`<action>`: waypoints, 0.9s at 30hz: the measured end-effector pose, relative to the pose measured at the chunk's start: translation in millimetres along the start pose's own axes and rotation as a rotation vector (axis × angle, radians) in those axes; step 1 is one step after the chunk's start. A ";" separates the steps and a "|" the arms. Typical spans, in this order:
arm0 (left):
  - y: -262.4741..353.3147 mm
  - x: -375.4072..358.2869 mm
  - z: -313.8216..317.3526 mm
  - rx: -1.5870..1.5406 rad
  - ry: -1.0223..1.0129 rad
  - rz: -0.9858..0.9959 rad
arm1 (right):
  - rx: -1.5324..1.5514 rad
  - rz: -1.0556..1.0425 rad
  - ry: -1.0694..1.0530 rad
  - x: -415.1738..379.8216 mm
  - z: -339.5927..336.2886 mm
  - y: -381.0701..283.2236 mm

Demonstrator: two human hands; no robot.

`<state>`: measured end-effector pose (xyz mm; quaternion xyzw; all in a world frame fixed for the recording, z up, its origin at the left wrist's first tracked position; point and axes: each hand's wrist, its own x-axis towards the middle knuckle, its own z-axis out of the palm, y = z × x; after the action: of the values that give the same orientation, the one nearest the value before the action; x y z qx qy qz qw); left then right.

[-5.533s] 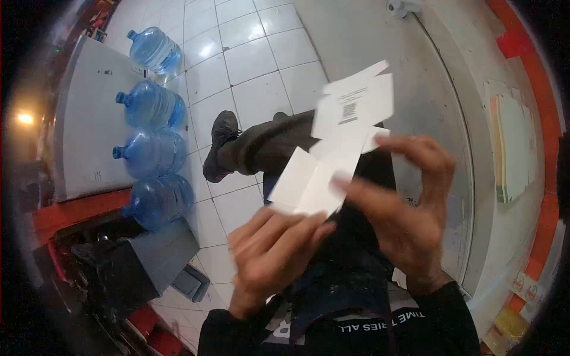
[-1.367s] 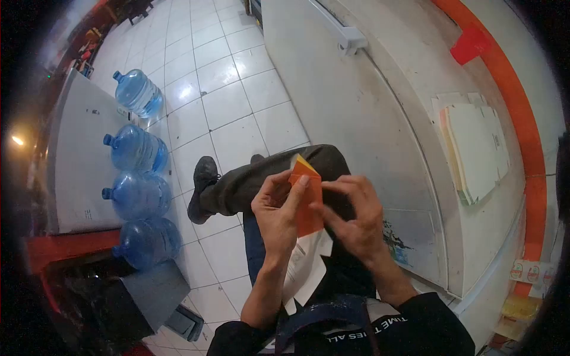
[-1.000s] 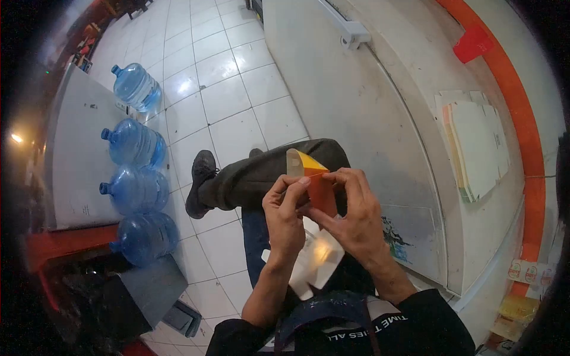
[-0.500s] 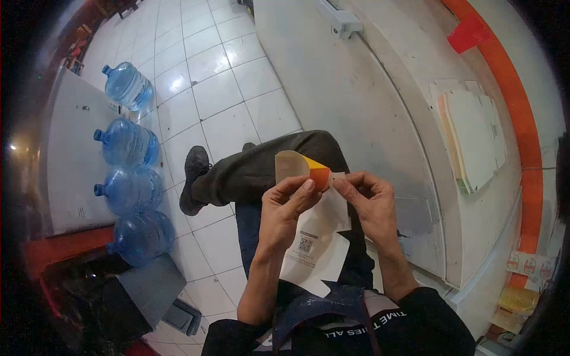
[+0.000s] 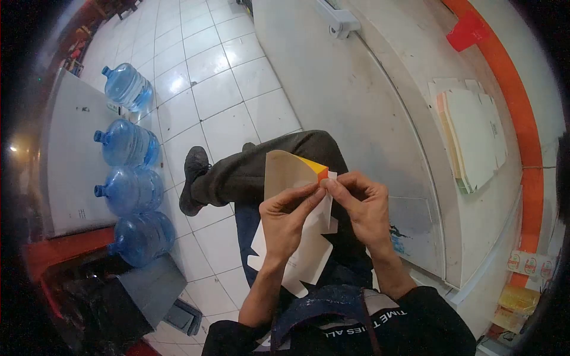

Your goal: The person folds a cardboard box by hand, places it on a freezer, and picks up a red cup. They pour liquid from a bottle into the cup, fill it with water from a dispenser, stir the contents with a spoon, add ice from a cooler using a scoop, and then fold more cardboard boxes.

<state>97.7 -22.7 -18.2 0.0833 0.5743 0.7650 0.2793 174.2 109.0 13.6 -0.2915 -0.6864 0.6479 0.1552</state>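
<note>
A partly folded cardboard box blank (image 5: 307,260) lies over my lap, pale on its near side with cut flaps at the lower end. Its upper panel curls up and shows a yellow and orange printed face. My left hand (image 5: 286,224) pinches the cardboard at a folded corner, thumb against fingers. Close beside it, my right hand (image 5: 363,207) grips a small flap at the same corner between thumb and fingers. The two thumbs nearly meet there. Fingertips behind the cardboard are hidden.
A stack of flat box blanks (image 5: 474,139) rests on the white surface to the right, below a red object (image 5: 466,32). Several blue water jugs (image 5: 126,140) line the tiled floor (image 5: 219,71) at left, beside a white cabinet (image 5: 80,160). A dark bin-like box (image 5: 151,291) stands lower left.
My hands have drawn closer together at the corner. The blank has turned, so its printed code is out of sight and less of the orange face shows.
</note>
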 end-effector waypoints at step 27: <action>-2.6 -12.0 5.2 0.395 0.086 0.420 | -0.055 -0.048 -0.046 -6.6 4.7 -6.5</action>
<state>110.8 -24.1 -16.6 0.2206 0.6938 0.6822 0.0687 175.3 101.4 20.5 -0.2642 -0.7143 0.6311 0.1469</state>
